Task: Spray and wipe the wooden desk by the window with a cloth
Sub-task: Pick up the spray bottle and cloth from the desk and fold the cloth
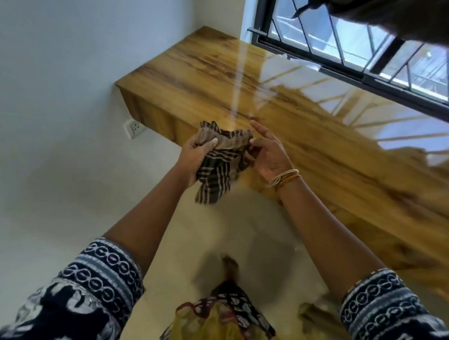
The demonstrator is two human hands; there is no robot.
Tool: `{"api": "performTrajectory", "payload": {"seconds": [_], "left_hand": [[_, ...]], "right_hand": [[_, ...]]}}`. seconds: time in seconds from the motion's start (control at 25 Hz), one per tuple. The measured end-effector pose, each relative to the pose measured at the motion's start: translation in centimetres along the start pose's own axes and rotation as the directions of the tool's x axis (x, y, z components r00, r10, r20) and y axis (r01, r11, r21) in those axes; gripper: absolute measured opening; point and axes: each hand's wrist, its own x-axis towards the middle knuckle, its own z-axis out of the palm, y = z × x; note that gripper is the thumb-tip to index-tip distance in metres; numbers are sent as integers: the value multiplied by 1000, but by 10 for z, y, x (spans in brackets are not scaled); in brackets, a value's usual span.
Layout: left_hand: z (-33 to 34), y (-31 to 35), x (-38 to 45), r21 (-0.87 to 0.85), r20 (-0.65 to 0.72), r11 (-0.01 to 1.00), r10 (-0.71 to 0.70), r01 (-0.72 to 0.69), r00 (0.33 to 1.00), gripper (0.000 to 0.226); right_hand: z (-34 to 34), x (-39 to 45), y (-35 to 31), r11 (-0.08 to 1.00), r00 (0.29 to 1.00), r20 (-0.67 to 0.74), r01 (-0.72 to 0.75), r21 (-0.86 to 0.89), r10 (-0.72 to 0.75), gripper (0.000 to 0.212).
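A brown cloth with pale stripes is bunched up in the air in front of the wooden desk's near edge. My left hand grips the cloth's left side, thumb on top. My right hand pinches the cloth's right end with its thumb, while its index finger points toward the desk. The glossy desk runs along under the window and reflects the window bars. No spray bottle shows.
A white wall with a socket stands left of the desk. A dark curtain hangs at the top right. Pale floor lies below, with my foot on it.
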Motion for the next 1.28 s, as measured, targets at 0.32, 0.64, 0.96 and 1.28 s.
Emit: {"api": "performTrajectory", "payload": {"seconds": [0.32, 0.64, 0.96, 1.28], "left_hand": [[-3, -41, -104, 318, -43, 948, 4, 10, 999, 20], [-2, -67, -162, 638, 252, 709, -560, 300, 789, 99], [47, -129, -252, 878, 333, 476, -535, -49, 776, 80], [62, -234, -325, 344, 436, 796, -606, 499, 666, 45]], "right_hand": [[-3, -128, 58, 960, 988, -144, 15, -279, -57, 34], [-37, -206, 88, 193, 988, -31, -61, -979, 152, 30], [-111, -336, 119, 803, 966, -240, -215, -556, 92, 13], [-186, -412, 177, 950, 877, -376, -312, 28, 300, 63]]}}
